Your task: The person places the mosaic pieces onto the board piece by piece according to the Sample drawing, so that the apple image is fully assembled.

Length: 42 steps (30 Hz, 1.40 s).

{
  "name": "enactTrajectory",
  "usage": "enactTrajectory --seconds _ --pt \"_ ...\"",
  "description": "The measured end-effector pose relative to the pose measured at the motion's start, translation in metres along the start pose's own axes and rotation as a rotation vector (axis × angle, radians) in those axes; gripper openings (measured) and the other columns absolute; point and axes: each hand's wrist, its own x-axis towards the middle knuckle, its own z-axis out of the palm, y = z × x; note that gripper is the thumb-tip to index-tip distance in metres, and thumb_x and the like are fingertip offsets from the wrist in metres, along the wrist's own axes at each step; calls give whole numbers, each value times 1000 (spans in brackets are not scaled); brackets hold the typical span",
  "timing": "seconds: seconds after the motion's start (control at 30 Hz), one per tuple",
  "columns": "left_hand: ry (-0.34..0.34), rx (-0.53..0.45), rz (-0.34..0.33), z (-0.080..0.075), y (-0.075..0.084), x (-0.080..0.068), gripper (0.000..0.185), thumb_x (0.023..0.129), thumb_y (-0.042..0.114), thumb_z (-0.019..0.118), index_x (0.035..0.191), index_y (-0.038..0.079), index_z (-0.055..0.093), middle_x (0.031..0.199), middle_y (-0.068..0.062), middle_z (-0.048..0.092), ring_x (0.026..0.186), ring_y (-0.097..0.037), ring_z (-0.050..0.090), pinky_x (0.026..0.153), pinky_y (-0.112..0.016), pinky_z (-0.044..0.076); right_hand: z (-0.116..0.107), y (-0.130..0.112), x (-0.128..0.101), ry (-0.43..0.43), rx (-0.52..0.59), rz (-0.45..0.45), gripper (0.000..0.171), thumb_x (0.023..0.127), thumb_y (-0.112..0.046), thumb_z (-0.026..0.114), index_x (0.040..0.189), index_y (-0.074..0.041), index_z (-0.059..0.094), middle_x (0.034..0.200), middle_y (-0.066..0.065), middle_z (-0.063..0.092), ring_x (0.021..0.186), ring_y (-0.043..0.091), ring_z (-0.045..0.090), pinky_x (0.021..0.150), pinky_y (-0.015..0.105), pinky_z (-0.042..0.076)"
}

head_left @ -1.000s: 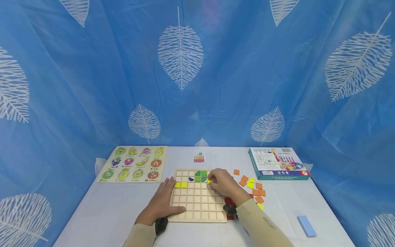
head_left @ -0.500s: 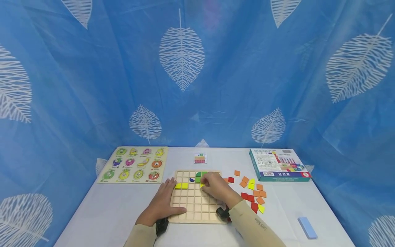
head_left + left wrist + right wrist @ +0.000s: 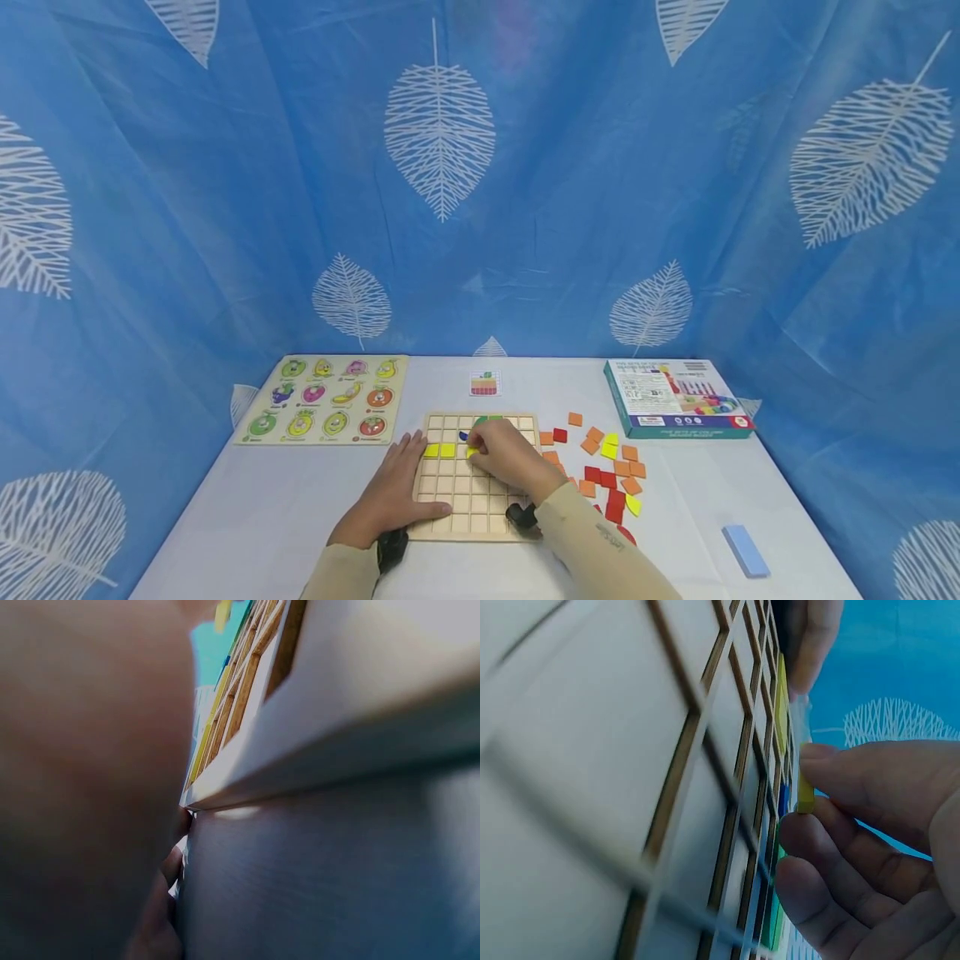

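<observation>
One yellow piece is pinched between the thumb and a fingertip of our right hand, over the twelve o'clock part of the gridded board, just to the five o'clock side of the small blue piece. Our left hand lies at nine o'clock, fingers stretched along the board's edge and thumb laid over its eight o'clock corner; it grips no piece, and the two hands are apart.

To seat the piece well, we would hold it level, match its sides to the ribs and press lightly, taking care not to nudge the blue one. The two yellow squares towards ten o'clock give us a row to line up with.

From the head, our knuckles cover most of the pinched piece; the right wrist view shows its thickness, and the left wrist view a gap between it and the grid. Only the head view gives us the loose red pieces at three o'clock and the picture card at twelve.
</observation>
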Motion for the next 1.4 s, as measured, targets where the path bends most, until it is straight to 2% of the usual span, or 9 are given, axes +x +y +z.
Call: enactTrajectory --seconds 0.23,0.33,0.77,1.2,1.4 --pt "-10 4 4 0 -1 0 129 72 80 78 163 1 33 170 -17 27 158 -35 16 127 -52 12 12 -9 14 8 -119 -6 11 91 -7 83 96 -12 74 85 -9 59 78 8 54 73 27 53" --pt "-16 0 -2 0 -1 0 130 71 81 77 163 1 33 170 -16 27 158 -34 15 127 -51 12 16 -10 16 18 -132 3 12 90 -6 84 95 -12 74 86 -8 59 79 8 55 73 27 54" --pt "-11 0 3 0 0 0 129 71 79 79 163 0 34 170 -17 28 158 -35 17 127 -52 13 20 -14 16 47 -122 41 13 89 -2 83 97 -10 75 86 -6 60 79 9 55 73 27 54" --pt "3 4 19 1 0 -1 129 72 80 78 162 0 34 169 -18 29 157 -37 18 127 -53 13 19 -13 12 78 -121 11 14 89 -2 83 98 -12 79 97 -6 69 93 11 62 89 33 56" --pt "11 7 20 -1 0 -2 129 72 79 80 162 -1 34 169 -19 29 157 -37 19 126 -54 14 18 -12 11 78 -97 6 14 89 0 82 97 -11 79 96 -5 69 90 10 61 85 32 57"
